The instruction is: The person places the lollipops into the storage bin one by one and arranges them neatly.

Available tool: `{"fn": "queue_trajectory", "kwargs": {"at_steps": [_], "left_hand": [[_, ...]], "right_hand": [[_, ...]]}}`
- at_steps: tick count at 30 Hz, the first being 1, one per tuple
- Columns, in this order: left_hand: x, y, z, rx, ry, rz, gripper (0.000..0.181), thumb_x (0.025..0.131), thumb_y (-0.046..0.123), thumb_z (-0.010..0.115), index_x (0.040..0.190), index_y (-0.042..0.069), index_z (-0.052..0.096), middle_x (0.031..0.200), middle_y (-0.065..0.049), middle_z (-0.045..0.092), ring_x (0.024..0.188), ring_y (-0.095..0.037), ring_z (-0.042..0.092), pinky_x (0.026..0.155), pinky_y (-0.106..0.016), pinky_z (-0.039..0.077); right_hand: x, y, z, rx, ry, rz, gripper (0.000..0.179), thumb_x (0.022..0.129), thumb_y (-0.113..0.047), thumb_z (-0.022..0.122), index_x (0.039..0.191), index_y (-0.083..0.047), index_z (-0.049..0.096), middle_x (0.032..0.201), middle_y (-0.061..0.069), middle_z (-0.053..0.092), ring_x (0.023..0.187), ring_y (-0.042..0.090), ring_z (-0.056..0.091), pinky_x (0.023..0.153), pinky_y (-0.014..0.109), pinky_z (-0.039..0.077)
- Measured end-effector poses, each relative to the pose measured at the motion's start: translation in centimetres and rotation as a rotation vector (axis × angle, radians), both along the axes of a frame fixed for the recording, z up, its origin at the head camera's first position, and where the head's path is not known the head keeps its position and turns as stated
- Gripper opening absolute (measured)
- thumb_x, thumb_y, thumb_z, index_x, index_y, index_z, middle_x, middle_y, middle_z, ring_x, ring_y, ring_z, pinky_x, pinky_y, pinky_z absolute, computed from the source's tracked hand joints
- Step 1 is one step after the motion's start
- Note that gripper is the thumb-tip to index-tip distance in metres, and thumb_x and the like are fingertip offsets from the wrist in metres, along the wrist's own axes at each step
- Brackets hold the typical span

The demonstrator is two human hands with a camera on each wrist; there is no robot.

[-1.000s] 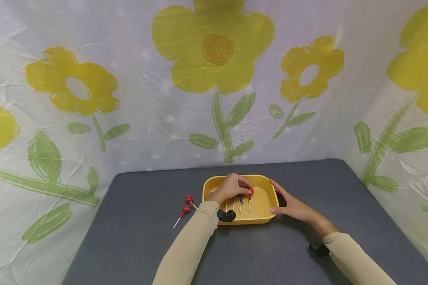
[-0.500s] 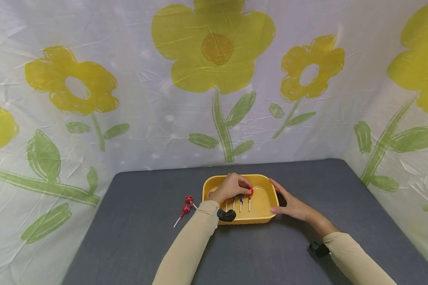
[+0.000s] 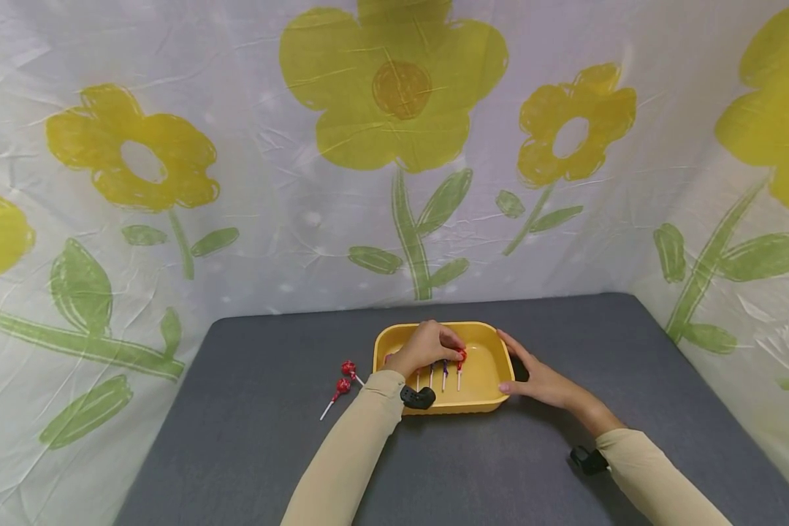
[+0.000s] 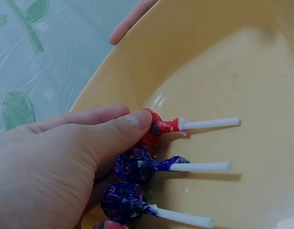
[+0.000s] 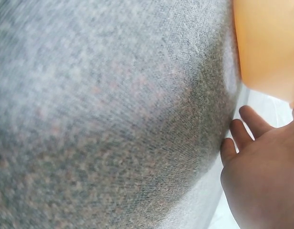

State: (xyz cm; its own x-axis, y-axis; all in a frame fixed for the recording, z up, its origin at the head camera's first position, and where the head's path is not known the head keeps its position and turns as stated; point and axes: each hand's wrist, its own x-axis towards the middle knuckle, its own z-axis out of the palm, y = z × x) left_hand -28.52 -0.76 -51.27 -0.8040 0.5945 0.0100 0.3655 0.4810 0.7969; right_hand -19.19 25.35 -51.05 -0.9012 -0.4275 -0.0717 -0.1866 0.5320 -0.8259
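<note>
My left hand (image 3: 427, 345) reaches into a yellow tray (image 3: 489, 402) and pinches the wrapped head of a red lollipop (image 4: 169, 125), whose white stick points towards the near side of the tray. Beside it lie two purple-wrapped lollipops (image 4: 133, 164), heads partly under the hand. Part of a pink-red wrapper (image 4: 110, 225) shows at the bottom of the left wrist view. At the tray's right end, my right hand (image 3: 544, 381) rests with thumb and forefinger spread along the rim. Its other fingers (image 5: 242, 133) extend loosely outside the wall.
Two more red lollipops (image 3: 343, 386) lie on the dark grey table (image 3: 269, 467), left of the tray and close to the left forearm. A flower-printed curtain (image 3: 269, 219) stands behind the table and along its sides.
The pinched red lollipop has shifted very slightly to the left with the left fingertips. The right hand and the tray stay in place.
</note>
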Motion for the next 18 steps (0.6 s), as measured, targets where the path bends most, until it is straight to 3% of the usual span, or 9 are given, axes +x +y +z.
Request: {"fn": "queue_trajectory", "kwargs": {"at_steps": [11,18], "left_hand": [[0.18,-0.08,-0.15,0.003,-0.004,0.011,0.014,0.082,0.020,0.081,0.095,0.015,0.080,0.090,0.002,0.079,0.074,-0.001,0.067,0.072,-0.017,0.055],[0.40,-0.03,0.45,0.002,-0.032,0.007,0.015,0.083,0.018,0.080,0.098,0.014,0.079,0.094,0.000,0.079,0.077,-0.003,0.068,0.073,-0.018,0.055]], "right_hand": [[0.08,-0.01,-0.04,0.009,-0.002,-0.009,0.100,0.088,-0.027,0.074,0.160,-0.034,0.004,0.161,0.020,0.024,0.148,0.045,0.023,0.109,0.076,0.022],[0.05,0.01,-0.07,0.000,-0.001,-0.009,0.101,0.088,-0.028,0.074,0.160,-0.034,0.004,0.159,0.021,0.027,0.148,0.046,0.022,0.108,0.077,0.022]]}}
